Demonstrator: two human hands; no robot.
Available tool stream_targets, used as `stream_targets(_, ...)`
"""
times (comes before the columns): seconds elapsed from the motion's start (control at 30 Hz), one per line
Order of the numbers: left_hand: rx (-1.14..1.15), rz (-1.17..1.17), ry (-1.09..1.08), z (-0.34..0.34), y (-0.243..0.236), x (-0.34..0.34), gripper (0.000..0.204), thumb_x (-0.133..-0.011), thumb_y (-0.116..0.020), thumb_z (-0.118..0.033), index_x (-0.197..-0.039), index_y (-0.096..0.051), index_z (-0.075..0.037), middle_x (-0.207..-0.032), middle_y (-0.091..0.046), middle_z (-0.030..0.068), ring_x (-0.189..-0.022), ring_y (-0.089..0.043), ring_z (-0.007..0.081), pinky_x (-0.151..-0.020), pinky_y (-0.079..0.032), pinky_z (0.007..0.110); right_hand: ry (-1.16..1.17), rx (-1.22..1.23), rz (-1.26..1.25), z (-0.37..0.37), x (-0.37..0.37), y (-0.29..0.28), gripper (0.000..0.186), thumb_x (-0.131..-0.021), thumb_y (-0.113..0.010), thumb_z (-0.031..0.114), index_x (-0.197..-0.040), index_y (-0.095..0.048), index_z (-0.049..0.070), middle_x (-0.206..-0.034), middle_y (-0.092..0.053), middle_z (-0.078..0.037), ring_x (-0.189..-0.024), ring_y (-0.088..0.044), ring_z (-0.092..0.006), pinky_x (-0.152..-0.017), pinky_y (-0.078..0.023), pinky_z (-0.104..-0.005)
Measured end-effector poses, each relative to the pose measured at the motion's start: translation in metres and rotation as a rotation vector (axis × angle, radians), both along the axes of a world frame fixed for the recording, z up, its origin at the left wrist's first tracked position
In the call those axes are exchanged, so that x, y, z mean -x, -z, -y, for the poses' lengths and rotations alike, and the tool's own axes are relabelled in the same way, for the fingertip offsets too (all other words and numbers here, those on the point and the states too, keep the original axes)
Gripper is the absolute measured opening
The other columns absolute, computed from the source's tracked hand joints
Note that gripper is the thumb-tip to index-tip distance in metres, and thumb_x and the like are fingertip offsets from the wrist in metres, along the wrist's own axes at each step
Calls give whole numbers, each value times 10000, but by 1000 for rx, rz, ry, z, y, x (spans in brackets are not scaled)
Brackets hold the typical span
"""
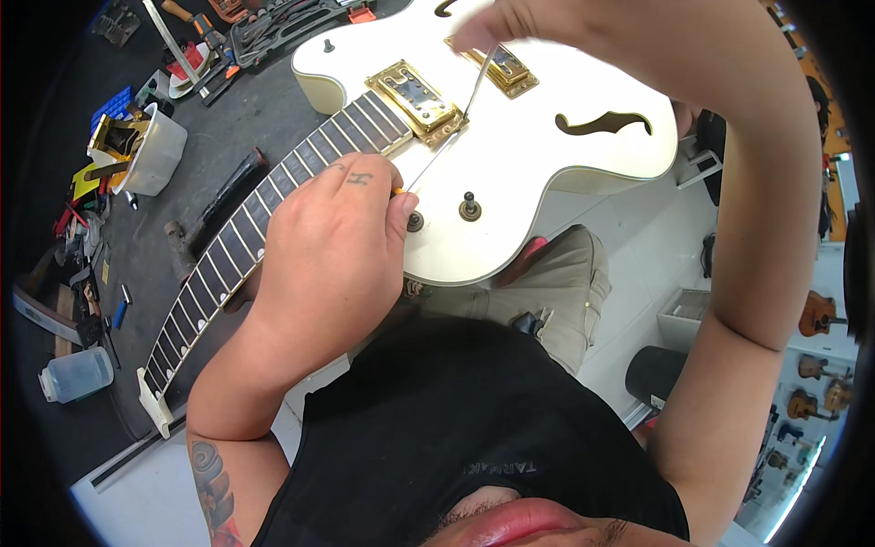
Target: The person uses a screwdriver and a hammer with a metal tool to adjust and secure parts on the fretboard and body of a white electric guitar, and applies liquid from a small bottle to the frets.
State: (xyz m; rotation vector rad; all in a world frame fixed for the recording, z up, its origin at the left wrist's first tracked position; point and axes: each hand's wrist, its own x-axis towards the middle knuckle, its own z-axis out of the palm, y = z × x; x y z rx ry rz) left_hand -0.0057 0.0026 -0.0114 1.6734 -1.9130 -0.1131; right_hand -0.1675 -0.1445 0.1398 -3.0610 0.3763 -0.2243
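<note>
A cream hollow-body electric guitar point(519, 187) lies across the bench, its fretted neck point(241, 234) running down to the left. My left hand point(333, 242) is closed over the neck end of the body, gripping a slim metal-shafted tool point(436, 162) with a bit of orange at its handle. From above, my right hand point(510, 23) pinches a thin metal rod point(480, 84); its handle is hidden. Both tips meet near the lower corner of the gold-framed neck pickup point(412, 91). A second gold pickup point(512, 71) sits partly under my right hand.
At the left of the dark bench point(232, 118) are a white tub point(157, 150) of gold parts, a hammer point(214, 205) beside the neck, and a clear bottle point(77, 375). A case of tools point(283, 36) lies behind. Several guitars point(818, 314) hang at the far right.
</note>
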Motion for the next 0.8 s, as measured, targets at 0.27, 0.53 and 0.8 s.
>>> stream_targets(0.27, 9, -10, 5, 0, 1, 0, 115, -905, -691, -65, -904, -601, 6, -846, -642, 171, -759, -640, 370, -694, -517, 457, -200, 120, 147, 31, 11, 18, 184, -904, -639, 79, -1076, -669, 18, -945, -699, -137, -853, -691, -241, -750, -555, -371)
stream_targets(0.53, -4, -16, 3, -1, 0, 0, 112, -904, -694, -63, -908, -605, 4, -843, -645, 167, -760, -643, 372, -696, -519, 458, 441, -93, -277, -22, -18, -40, 175, -880, -694, 46, -1051, -664, 29, -904, -698, -127, -851, -696, -249, -747, -548, -371)
stream_targets(0.8, -1, -9, -18, -1, -1, 1, 104, -909, -691, -64, -912, -612, 4, -855, -659, 161, -779, -654, 373, -701, -522, 464, 77, -398, -204, -2, 6, -24, 259, -816, -674, -27, -1060, -675, 61, -878, -693, -102, -788, -672, -254, -691, -538, -362)
